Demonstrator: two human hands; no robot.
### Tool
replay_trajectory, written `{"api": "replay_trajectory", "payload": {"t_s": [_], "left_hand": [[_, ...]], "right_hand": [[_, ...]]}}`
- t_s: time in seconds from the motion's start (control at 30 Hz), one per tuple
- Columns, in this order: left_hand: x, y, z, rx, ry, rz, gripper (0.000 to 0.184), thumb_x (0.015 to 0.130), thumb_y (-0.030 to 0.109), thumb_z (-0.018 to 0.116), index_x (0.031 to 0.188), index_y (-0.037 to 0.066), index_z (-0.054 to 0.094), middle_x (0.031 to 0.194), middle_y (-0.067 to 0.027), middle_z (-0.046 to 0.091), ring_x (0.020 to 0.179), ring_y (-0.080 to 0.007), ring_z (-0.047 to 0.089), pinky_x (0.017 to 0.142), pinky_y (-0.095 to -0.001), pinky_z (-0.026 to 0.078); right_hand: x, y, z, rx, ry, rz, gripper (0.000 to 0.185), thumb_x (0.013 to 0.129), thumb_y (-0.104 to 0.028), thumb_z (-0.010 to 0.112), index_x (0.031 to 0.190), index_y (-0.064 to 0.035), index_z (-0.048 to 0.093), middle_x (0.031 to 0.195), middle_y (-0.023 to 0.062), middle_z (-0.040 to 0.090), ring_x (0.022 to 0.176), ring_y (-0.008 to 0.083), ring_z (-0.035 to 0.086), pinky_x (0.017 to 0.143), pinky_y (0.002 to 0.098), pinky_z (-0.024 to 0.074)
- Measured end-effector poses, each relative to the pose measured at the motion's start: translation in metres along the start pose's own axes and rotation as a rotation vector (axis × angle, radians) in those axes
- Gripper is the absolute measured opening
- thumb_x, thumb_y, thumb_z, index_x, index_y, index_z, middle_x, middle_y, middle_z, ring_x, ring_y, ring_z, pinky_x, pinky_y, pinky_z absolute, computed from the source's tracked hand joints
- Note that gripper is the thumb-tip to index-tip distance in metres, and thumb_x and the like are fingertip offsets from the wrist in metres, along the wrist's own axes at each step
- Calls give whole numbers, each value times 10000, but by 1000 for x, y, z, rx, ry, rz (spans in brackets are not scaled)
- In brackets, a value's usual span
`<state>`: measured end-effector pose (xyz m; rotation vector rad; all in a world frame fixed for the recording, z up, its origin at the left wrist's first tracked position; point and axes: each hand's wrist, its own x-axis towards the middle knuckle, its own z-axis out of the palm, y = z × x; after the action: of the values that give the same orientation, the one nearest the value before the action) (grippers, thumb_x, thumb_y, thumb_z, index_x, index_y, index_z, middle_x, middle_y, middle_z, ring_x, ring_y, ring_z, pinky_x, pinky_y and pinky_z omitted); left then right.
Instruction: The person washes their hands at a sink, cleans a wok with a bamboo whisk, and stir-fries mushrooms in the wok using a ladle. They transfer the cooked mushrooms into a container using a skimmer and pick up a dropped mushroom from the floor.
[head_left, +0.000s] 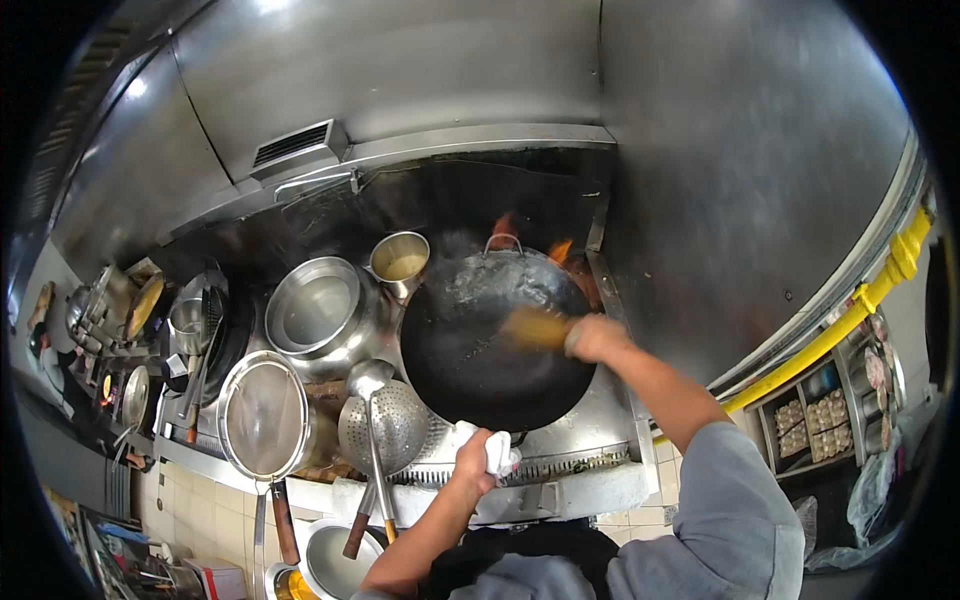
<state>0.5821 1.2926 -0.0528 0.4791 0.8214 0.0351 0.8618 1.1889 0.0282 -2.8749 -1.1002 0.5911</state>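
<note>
A large black wok (470, 375) sits on the stove in front of me, with some liquid and steam near its far side. My right hand (597, 340) is closed round a yellowish-brown brush (535, 328), blurred by motion, over the right half of the wok. At the wok's near edge my left hand (474, 464) is closed on a folded white cloth (500, 452). The cloth lies against the wok's near rim; whether it wraps a handle there is hidden. Flames (560, 252) show behind the wok at the right.
Left of the wok stand a small pot (400, 262), a large metal pot (318, 308) and a round fine strainer (264, 416). A ladle (370, 380) and a perforated skimmer (408, 432) lie nearer me. A yellow pipe (830, 350) and egg trays (828, 425) are at right.
</note>
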Motion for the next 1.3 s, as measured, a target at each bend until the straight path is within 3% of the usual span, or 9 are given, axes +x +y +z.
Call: {"api": "replay_trajectory", "payload": {"t_s": [0.13, 0.27, 0.5, 0.63, 0.73, 0.87, 0.93, 1.13, 1.3], "left_hand": [[0, -2, -1, -1, 35, 20, 154, 838, 183, 503, 864, 47, 571, 735, -99, 588, 611, -277, 600, 514, -454, 509], [-3, 4, -2, 49, 41, -23, 169, 867, 243, 542, 859, 78, 577, 744, -97, 606, 625, -257, 612, 529, -431, 518], [-26, 3, -96, 547, 107, 159, 266, 794, 318, 659, 892, 72, 632, 858, -103, 667, 741, -245, 648, 669, -391, 523], [-52, 1, -149, 1427, 421, 569, 510, 611, 310, 765, 992, -3, 637, 913, -205, 661, 852, -356, 641, 765, -394, 507], [-60, -4, -154, 1582, 703, 550, 828, 579, 372, 811, 1252, 13, 489, 957, -212, 641, 875, -378, 627, 776, -416, 512], [-66, 3, -148, 1567, 691, 311, 1053, 592, 444, 812, 1405, 26, 291, 1046, -219, 608, 980, -334, 604, 823, -405, 498], [-94, -4, -146, 1689, 723, 815, 982, 615, 472, 794, 1358, -6, 364, 1175, -258, 531, 1106, -370, 517, 931, -425, 438], [-159, -42, -198, 1484, 876, 701, 667, 752, 327, 695, 1234, -68, 457, 1213, -284, 497, 1118, -415, 498, 939, -449, 428], [-131, -31, -234, 1055, 741, 223, 518, 721, 368, 663, 985, -74, 602, 915, -283, 628, 886, -393, 625, 814, -450, 488]], "right_hand": [[40, -32, 15, 627, 859, 326, 467, 813, -344, 612, 1182, -62, 565, 976, 220, 656, 943, 348, 641, 822, 427, 511], [0, -116, 75, 783, -99, -100, 491, 760, -301, 693, 1206, -127, 584, 993, 155, 665, 811, 292, 672, 569, 410, 566], [16, -1, -9, 203, 339, 307, 546, 824, -394, 600, 1305, -173, 469, 1123, 178, 624, 1032, 334, 607, 874, 423, 489], [-73, 0, 2, 1312, 669, 160, 591, 875, -303, 620, 1371, -118, 356, 938, 100, 605, 593, 172, 592, 393, 238, 453], [-139, 27, 126, 818, 793, 151, 810, 768, -187, 725, 1385, 57, 261, 1335, 238, 410, 1254, 310, 395, 1061, 392, 294], [-218, 25, 219, 996, 461, 336, 766, 729, -64, 650, 1374, 35, 248, 1216, 229, 470, 1121, 315, 480, 974, 373, 385], [-223, 33, 246, 1051, 350, 398, 778, 722, -77, 658, 1371, 32, 243, 1183, 228, 488, 1083, 321, 502, 955, 372, 403], [-212, 15, 205, -183, 325, 193, 822, 669, -255, 755, 1305, 54, 336, 1058, 275, 547, 1036, 385, 550, 887, 435, 462], [-195, -87, 131, 577, -209, -293, 298, 792, -215, 714, 1009, -27, 633, 857, 90, 663, 764, 191, 638, 715, 302, 512]]}}
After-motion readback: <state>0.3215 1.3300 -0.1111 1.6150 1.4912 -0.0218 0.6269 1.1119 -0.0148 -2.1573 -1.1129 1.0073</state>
